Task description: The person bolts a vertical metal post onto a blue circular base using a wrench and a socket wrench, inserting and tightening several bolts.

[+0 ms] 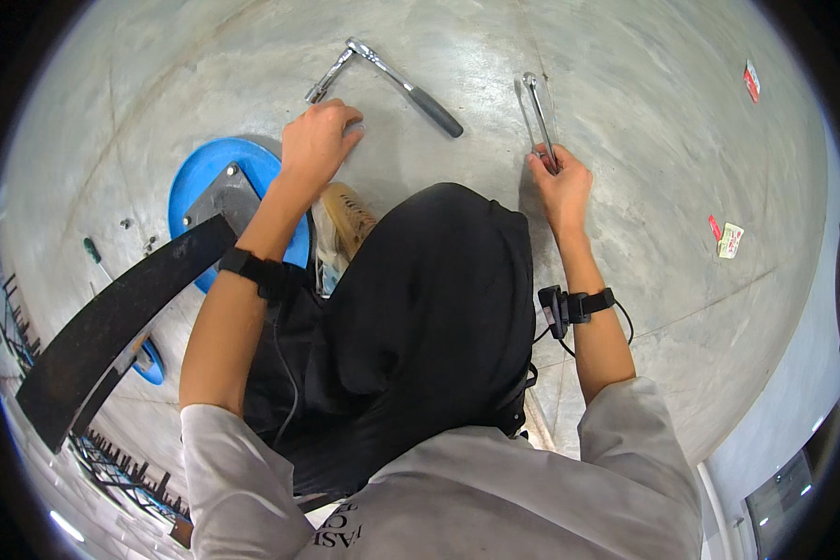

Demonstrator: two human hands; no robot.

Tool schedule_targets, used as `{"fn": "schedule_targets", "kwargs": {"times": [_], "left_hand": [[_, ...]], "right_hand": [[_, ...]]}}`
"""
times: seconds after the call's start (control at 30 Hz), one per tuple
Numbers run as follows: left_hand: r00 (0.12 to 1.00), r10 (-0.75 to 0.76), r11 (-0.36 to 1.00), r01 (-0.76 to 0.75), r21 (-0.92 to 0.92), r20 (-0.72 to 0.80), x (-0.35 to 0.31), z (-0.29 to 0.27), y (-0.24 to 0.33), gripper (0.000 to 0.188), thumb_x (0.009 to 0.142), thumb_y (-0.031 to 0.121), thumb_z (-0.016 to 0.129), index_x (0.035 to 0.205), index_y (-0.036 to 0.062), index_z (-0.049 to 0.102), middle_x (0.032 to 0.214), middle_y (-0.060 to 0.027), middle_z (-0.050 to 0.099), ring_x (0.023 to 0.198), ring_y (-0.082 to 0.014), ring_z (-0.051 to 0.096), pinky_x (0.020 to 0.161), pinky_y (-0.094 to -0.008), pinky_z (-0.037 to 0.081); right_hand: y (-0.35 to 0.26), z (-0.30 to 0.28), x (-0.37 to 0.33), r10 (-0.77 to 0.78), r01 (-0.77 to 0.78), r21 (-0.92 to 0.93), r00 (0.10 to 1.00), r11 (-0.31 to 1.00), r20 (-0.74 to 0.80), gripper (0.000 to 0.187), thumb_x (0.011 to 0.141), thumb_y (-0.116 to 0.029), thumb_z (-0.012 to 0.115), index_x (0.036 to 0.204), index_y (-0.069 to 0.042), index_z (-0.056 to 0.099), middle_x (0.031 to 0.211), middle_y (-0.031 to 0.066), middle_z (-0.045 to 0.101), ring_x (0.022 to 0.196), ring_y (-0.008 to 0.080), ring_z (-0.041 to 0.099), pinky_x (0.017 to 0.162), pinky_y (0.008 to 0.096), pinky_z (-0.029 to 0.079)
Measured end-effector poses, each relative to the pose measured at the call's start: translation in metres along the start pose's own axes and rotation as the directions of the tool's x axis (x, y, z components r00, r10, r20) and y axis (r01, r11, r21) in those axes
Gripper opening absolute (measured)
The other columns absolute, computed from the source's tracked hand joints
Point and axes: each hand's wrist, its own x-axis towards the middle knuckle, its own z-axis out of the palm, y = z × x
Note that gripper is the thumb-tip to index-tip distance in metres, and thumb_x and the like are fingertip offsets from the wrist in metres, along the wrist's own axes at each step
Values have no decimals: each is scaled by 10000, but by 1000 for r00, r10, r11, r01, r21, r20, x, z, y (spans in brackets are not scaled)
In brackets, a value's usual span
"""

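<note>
My right hand (562,187) grips the lower end of a slim silver wrench (538,110), whose head points away from me over the grey floor. To the left, my left hand (317,140) hovers at or touches the socket end of a ratchet wrench (383,65); I cannot tell which. Its thumb and index finger are apart and nothing shows in them. The ratchet wrench lies bent in a V, with a black grip (436,112) toward the right. Beside my left forearm is a blue round disc (185,182) under a dark metal plate (219,201) with bolts.
A long black curved bar (112,336) juts from the plate toward the lower left. A green-handled screwdriver (92,250) and small nuts (126,223) lie left of the disc. A red wrapper (751,82) and a paper scrap (730,241) are at right. My shoe (347,217) stands beside the disc.
</note>
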Motion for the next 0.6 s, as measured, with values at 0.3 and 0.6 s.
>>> {"fn": "schedule_targets", "kwargs": {"times": [0.3, 0.6], "left_hand": [[926, -228, 534, 376, -757, 300, 3, -21, 22, 102, 754, 96, 665, 822, 27, 634, 787, -49, 644, 710, -127, 604, 613, -251, 467], [979, -82, 102, 196, -975, 188, -25, -57, 76, 217, 750, 74, 650, 930, -45, 627, 779, -83, 636, 705, -118, 601, 626, -253, 498]], "right_hand": [[-78, -12, -14, 9, -203, 526, 937, 826, 348, 137, 826, -132, 613, 929, -42, 624, 717, 14, 624, 508, 3, 393, 450, 167, 294], [-135, -13, -13, -306, -316, 680, 714, 662, 630, 143, 837, -106, 588, 942, -10, 578, 730, 59, 625, 453, 12, 353, 418, 175, 258]]}}
